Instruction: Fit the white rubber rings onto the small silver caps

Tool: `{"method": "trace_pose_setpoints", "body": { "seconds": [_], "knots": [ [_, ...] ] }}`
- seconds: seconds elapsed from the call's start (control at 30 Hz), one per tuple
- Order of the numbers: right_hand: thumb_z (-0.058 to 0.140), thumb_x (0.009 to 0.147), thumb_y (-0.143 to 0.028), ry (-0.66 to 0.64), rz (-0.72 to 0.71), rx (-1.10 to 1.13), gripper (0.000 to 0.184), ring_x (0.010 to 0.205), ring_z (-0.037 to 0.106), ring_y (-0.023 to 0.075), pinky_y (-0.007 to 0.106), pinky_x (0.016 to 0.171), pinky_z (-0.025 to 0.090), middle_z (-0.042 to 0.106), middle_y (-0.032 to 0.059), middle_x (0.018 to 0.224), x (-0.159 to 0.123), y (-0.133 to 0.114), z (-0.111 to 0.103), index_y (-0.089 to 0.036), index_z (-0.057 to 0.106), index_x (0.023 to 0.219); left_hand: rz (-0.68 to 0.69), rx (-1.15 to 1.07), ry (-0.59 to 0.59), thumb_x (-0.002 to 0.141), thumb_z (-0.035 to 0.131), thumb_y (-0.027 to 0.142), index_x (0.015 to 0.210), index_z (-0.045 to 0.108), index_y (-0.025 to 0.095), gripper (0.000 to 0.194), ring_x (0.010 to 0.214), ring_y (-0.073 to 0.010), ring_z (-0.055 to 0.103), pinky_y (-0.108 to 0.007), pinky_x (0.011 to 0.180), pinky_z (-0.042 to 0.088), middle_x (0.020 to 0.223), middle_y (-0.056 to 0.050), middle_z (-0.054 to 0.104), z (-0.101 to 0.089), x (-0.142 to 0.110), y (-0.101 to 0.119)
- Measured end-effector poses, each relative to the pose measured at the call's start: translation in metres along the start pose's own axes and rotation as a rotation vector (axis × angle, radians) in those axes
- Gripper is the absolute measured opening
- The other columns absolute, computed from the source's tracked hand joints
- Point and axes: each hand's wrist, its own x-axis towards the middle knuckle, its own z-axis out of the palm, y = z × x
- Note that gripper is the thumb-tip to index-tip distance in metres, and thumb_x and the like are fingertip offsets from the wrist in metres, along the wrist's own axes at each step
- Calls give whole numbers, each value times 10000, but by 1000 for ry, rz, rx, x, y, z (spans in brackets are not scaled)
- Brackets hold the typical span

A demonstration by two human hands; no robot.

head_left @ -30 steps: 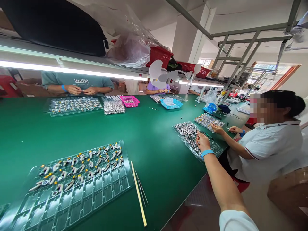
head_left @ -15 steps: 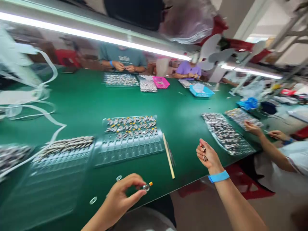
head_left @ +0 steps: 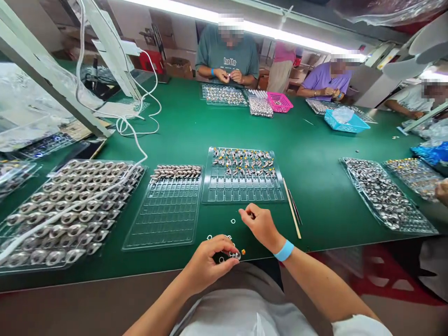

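Observation:
My left hand pinches a small round part with an orange tab between thumb and fingertips, close to the table's front edge. Curled just above and to the right, my right hand keeps small dark shiny metal pieces in its fingers; their exact kind is too small to make out. Several small pale rings, one a white ring, lie on the green table around my hands. Beyond them is a clear compartment tray, its back rows filled with small grey parts with orange tabs.
Left of it stand a clear tray with grey parts at its back and a tray of grey loop-shaped parts, crossed by a white cable. A wooden stick and tweezers lie right. Farther right is a tray of dark metal pieces. Co-workers sit opposite.
My right hand has come left from beside the right-hand tray to near my left hand, still with the metal pieces. The view has turned left; my left hand keeps its pinch.

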Motion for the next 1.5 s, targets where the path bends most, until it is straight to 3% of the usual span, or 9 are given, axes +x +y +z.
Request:
{"method": "trace_pose_setpoints", "body": {
  "seconds": [0.27,0.53,0.67,0.83,1.03,1.23,1.33,1.5],
  "knots": [
    [475,966,-299,7,-226,-356,320,610,481,150,265,552,278,545,26,644,-6,3,23,-198,542,670,5,-42,50,798,681,192,860,720,186,73,785,-163,638,-270,733,526,855,-56,708,-10,-4,2],
    [513,940,-275,-16,-348,-505,188,755,516,205,305,664,404,586,66,791,-6,-5,14,-197,586,786,15,-69,89,799,693,200,853,713,171,64,773,-158,634,-275,743,519,861,-60,701,-13,3,1],
    [504,953,-261,-34,-324,-403,143,792,539,212,331,725,440,629,65,843,-7,-7,7,-196,618,894,24,-67,94,808,692,191,857,704,174,53,779,-154,633,-269,744,512,858,-52,699,-13,6,-1],
    [389,1012,-257,10,-300,-300,243,838,592,204,317,759,453,664,79,877,-8,3,12,-181,617,1049,36,-70,117,817,686,203,859,702,176,53,762,-146,626,-261,730,506,852,-46,693,-14,10,3],
    [358,1024,-426,0,-229,-280,423,699,574,144,256,662,392,632,39,737,0,8,17,-181,618,797,46,-65,137,836,668,213,860,703,183,52,760,-142,627,-252,716,489,840,-37,687,-16,18,3],
    [382,980,-551,-24,-164,-257,552,558,446,111,258,564,316,499,-5,577,5,3,8,-191,485,575,17,-70,133,840,669,239,875,703,179,77,748,-145,615,-260,706,490,853,-45,679,-15,20,-2],
    [360,992,-532,-98,-133,-171,511,650,505,129,251,617,379,545,8,661,7,-3,-3,-192,533,652,0,-79,121,845,667,243,888,703,180,84,763,-148,619,-265,718,492,858,-46,677,-15,19,-3],
    [289,1042,-346,-198,-84,73,397,892,609,168,306,818,467,668,57,923,0,-13,-23,-200,649,962,-14,-95,127,847,673,256,910,703,184,100,780,-151,617,-276,747,489,889,-47,682,-15,18,-9]
  ]
}}
